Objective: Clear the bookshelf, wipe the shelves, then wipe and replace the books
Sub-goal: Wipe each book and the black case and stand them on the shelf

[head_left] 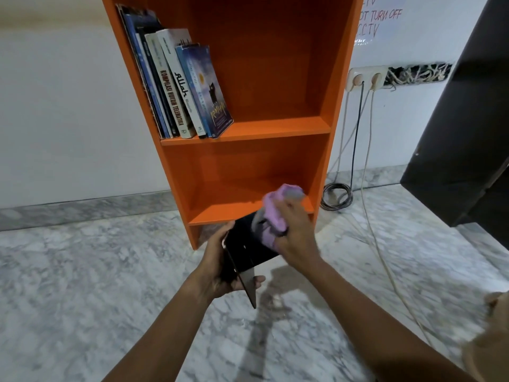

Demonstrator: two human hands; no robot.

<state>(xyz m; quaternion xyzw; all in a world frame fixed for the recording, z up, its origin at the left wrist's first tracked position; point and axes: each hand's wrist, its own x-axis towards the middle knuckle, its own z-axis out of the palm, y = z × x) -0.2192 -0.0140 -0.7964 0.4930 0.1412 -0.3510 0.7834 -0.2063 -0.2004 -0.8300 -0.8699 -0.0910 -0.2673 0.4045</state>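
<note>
Wiping a thin black piece (248, 244) in front of the bookshelf (275, 128).
My left hand (220, 271) grips it from below, tilted, in the air above the floor. My right hand (294, 230) is clamped on the purple cloth (275, 210), pressing it onto the top end. It's flat and dark: book or bookend, can't tell. Books (179, 86) already lean on the upper shelf, so I reckon we're well along.

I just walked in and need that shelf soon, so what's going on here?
A person is wiping a thin black object, held in the left hand, with a purple cloth gripped in the right hand. Several books lean on the upper shelf of the orange bookshelf; the lower shelf shows none.
</note>
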